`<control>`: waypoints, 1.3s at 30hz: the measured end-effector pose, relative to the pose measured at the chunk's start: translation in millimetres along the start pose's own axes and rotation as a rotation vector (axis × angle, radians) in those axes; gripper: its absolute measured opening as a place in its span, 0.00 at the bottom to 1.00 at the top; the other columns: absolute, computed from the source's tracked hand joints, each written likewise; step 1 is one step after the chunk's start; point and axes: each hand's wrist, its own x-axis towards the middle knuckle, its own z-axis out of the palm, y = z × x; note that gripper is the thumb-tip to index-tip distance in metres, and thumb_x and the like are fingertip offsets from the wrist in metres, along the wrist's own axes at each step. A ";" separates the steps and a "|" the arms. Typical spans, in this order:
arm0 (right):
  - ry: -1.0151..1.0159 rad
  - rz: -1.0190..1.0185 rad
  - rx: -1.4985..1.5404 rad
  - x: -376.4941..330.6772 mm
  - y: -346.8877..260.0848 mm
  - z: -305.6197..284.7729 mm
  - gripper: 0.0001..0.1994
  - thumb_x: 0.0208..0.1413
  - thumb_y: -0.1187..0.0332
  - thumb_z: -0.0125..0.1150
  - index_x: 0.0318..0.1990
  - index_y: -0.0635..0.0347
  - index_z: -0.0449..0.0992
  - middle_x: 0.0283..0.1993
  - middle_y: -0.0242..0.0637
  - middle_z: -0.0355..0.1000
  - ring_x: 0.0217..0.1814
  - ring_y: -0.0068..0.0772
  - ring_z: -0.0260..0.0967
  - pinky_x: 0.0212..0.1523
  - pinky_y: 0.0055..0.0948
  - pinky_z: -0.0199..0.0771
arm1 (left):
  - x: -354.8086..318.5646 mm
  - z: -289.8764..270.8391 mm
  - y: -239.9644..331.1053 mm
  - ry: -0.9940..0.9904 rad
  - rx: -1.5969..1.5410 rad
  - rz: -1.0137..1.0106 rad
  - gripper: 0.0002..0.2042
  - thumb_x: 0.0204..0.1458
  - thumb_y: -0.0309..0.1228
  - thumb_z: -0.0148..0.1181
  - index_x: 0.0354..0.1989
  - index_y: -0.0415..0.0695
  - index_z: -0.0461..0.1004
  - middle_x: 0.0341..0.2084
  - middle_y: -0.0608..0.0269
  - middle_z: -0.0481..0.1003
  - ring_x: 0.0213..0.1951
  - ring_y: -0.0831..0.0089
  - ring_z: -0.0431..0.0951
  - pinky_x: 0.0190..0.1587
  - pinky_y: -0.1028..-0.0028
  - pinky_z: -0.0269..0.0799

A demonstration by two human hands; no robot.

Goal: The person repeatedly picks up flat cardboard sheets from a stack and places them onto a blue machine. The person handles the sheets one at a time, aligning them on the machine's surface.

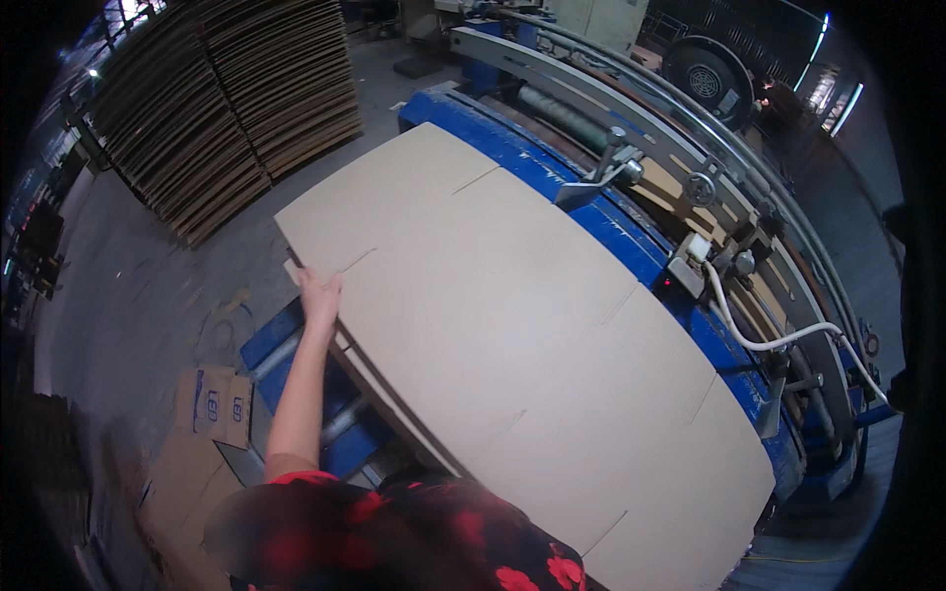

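Note:
A large flat tan cardboard sheet (512, 295) with several slits along its two long edges lies before me, its far long edge against the blue machine. My left hand (319, 297) holds the near edge of the sheet by its left corner, with the thumb on top and some fingers hidden at the rim. Under that near edge, more cardboard layers (379, 379) show as a thin line. My left forearm is bare and reaches up from the lower edge. No part of my right hand appears.
A blue machine (532, 148) with rollers, metal guides, a handwheel (699, 189) and a white hose (749, 343) runs along the far right side. Tall stacks of cardboard (227, 98) stand at the far left. A printed cardboard piece (215, 406) lies low on the left.

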 end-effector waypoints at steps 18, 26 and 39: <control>0.006 0.704 0.748 -24.9 45.0 -6.3 0.26 0.50 0.64 0.59 0.53 0.73 0.65 0.54 0.56 0.63 0.53 0.46 0.62 0.52 0.48 0.66 | 9.7 -77.5 92.8 -0.155 -1.269 -0.135 0.15 0.53 0.27 0.54 0.49 0.37 0.66 0.35 0.67 0.71 0.34 0.78 0.68 0.47 0.61 0.71; 0.111 0.971 1.181 -7.9 -83.1 -49.7 0.22 0.55 0.66 0.53 0.56 0.70 0.65 0.53 0.50 0.67 0.53 0.45 0.67 0.52 0.46 0.73 | 110.6 -76.6 92.0 -0.621 -1.340 0.027 0.18 0.54 0.31 0.56 0.52 0.40 0.64 0.45 0.57 0.71 0.48 0.64 0.71 0.55 0.59 0.66; 0.110 0.526 1.285 -9.5 -96.5 -86.4 0.24 0.46 0.85 0.56 0.54 0.74 0.63 0.50 0.46 0.69 0.51 0.41 0.69 0.54 0.40 0.70 | 52.6 -112.9 56.1 -0.735 -0.986 0.160 0.20 0.56 0.25 0.53 0.57 0.34 0.61 0.52 0.55 0.68 0.53 0.69 0.68 0.55 0.66 0.65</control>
